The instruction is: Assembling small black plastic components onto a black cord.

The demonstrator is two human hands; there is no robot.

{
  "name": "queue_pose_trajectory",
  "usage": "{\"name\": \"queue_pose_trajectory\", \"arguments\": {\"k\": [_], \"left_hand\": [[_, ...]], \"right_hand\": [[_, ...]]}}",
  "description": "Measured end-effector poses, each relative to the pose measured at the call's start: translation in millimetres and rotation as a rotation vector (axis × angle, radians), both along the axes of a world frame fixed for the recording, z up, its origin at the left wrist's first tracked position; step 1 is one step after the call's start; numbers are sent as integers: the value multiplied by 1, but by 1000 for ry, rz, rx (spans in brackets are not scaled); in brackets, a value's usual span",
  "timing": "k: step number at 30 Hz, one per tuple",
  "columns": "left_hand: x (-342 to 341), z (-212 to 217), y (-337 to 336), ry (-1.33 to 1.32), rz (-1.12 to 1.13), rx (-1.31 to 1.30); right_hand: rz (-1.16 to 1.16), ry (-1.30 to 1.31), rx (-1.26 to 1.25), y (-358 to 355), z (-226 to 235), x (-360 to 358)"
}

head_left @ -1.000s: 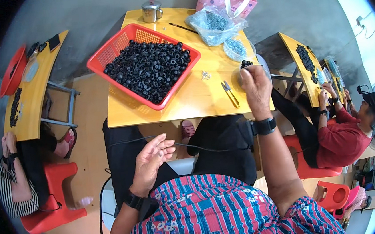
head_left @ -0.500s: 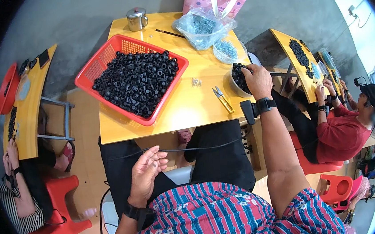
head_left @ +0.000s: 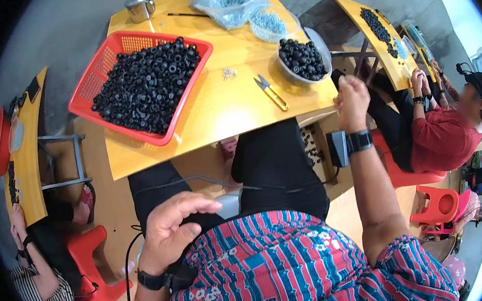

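Note:
My left hand [head_left: 173, 225] hovers over my lap, fingers stretched and thumb apart, holding nothing that I can see. My right hand [head_left: 353, 101] is off the table's right front corner, fingers curled into a fist that hides whatever may be inside. Nearest to it stands a clear tub [head_left: 324, 58] heaped with small black round parts [head_left: 302, 59]. Yellow-handled thread snips [head_left: 272, 93] lie left of the tub, a small pile of tiny metal pieces [head_left: 229, 73] beyond them. A red plastic basket [head_left: 87, 78] full of black rubbery ring-like parts [head_left: 143, 84] fills the table's left side.
At the back of the yellow table [head_left: 209, 116] are a lidded metal mug [head_left: 140, 8], a black stick [head_left: 187, 14] and bags of bluish small parts [head_left: 231, 2]. A box [head_left: 325, 157] with scattered parts sits below the right corner. People work at side tables left and right.
My right hand has left the tub, moving toward me and off the table edge, fingers now curled. My left hand has come nearer with its thumb spread. The whole view has shifted.

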State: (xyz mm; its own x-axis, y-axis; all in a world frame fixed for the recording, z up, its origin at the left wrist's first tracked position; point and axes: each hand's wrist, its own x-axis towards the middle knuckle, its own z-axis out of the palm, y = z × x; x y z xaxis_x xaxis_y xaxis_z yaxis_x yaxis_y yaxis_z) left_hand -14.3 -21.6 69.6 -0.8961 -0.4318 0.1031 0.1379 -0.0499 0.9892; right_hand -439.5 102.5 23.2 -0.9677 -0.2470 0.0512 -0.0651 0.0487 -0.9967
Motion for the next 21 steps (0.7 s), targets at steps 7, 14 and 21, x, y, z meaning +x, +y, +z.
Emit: {"name": "queue_pose_trajectory", "arguments": {"k": [7, 14, 21], "left_hand": [[-35, 52, -11, 193, -193, -150], [-56, 96, 10, 464, -371, -87], [-92, 128, 79, 867, 165, -131]], "right_hand": [[234, -329, -29, -22, 1, 6], [266, -464, -49, -49, 4, 12], [248, -455, -97, -38, -3, -1]]}}
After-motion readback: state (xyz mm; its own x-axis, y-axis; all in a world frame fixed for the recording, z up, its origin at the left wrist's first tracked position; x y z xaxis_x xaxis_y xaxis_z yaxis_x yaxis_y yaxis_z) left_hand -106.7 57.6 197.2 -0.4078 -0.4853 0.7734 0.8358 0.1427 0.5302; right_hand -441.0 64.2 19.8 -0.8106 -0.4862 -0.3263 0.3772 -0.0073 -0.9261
